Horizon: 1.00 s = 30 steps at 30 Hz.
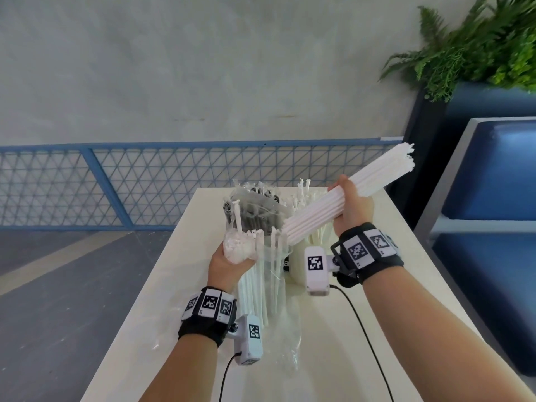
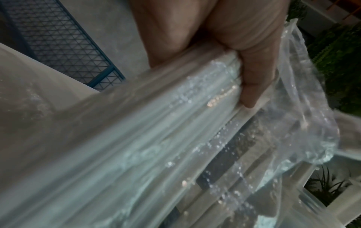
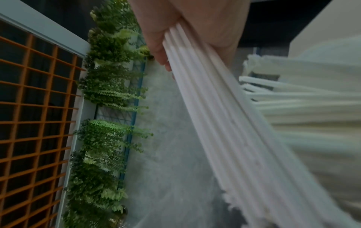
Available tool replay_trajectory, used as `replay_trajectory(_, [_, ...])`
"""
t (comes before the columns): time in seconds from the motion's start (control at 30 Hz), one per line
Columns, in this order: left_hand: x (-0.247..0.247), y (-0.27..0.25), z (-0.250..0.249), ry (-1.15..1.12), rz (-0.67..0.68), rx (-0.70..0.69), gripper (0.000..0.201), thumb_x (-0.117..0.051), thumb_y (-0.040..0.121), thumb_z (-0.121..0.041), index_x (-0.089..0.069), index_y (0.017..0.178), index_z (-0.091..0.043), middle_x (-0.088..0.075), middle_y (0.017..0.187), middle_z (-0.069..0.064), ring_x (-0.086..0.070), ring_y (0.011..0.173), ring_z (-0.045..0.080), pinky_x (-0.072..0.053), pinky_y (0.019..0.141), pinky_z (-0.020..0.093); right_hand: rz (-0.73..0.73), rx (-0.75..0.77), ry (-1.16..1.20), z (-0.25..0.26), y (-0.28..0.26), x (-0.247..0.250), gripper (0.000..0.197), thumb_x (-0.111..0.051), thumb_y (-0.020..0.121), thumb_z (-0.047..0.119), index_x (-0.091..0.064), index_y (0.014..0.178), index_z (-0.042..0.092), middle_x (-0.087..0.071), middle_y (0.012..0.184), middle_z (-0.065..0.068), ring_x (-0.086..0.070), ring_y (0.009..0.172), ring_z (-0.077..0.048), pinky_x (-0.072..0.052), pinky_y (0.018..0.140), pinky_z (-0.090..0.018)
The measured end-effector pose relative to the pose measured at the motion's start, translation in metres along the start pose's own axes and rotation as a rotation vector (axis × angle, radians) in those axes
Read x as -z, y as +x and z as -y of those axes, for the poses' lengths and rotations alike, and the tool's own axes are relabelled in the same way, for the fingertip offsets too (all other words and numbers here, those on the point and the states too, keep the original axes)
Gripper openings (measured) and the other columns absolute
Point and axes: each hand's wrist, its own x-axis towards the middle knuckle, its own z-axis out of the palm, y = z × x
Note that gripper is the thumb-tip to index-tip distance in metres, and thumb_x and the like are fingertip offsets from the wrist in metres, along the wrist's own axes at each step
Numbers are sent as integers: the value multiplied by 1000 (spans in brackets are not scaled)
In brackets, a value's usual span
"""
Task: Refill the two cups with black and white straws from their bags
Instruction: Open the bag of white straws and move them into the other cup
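My right hand [image 1: 349,203] grips a thick bundle of white straws [image 1: 353,191] around its middle, tilted up to the right above the table; the same bundle [image 3: 224,117] fills the right wrist view. My left hand [image 1: 232,261] holds the clear bag of white straws [image 1: 262,285] near its top, fingers curled round the straws through the plastic [image 2: 175,123]. Behind stand a bag of black straws [image 1: 255,211] and a white cup [image 1: 311,227] with white straws in it. A second cup is hidden from me.
The cream table [image 1: 377,314] runs away from me, with clear plastic of the bag lying on it near the front. A blue mesh railing [image 1: 116,184] lies beyond the far edge. A blue bench [image 1: 493,198] and a fern planter [image 1: 478,47] stand to the right.
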Motion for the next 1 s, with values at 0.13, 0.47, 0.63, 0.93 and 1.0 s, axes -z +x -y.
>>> replay_trajectory(0.13, [1, -1, -2, -20, 1, -9, 39, -72, 71, 5, -56, 103, -11, -60, 98, 5, -55, 95, 18, -41, 83, 25, -53, 155, -120, 7, 9, 5, 23, -64, 78, 17, -59, 88, -3, -56, 67, -4, -54, 58, -14, -47, 57, -27])
replay_trajectory(0.47, [-4, 0, -5, -2, 101, -33, 40, -72, 73, 3, -53, 104, -11, -60, 95, 0, -55, 93, 16, -44, 64, 10, 43, 256, -529, -18, 9, -2, 30, -68, 81, 21, -55, 106, 9, -57, 87, 2, -56, 85, -17, -46, 73, -28])
replay_trajectory(0.63, [-4, 1, 1, -15, 106, -26, 39, -74, 71, 2, -53, 87, -26, -59, 87, -10, -57, 86, 7, -46, 62, 8, 91, 318, -590, -36, 6, 2, 41, -72, 76, 16, -51, 112, 15, -59, 88, 7, -56, 76, -9, -46, 72, -24])
replay_trajectory(0.93, [-7, 3, 4, -68, 123, -35, 39, -74, 71, 4, -55, 90, -25, -61, 88, -10, -55, 82, -3, -47, 59, 2, 306, 378, -758, -51, 15, 5, 26, -48, 91, 9, -46, 116, 15, -56, 97, -1, -52, 86, -18, -40, 74, -25])
replay_trajectory(1.0, [-8, 4, 5, -62, 123, -44, 39, -75, 70, 2, -56, 89, -26, -61, 88, -10, -56, 83, -3, -49, 62, 5, 346, 352, -824, -56, 14, 7, 27, -48, 91, 8, -45, 117, 14, -54, 98, -1, -51, 87, -19, -40, 72, -24])
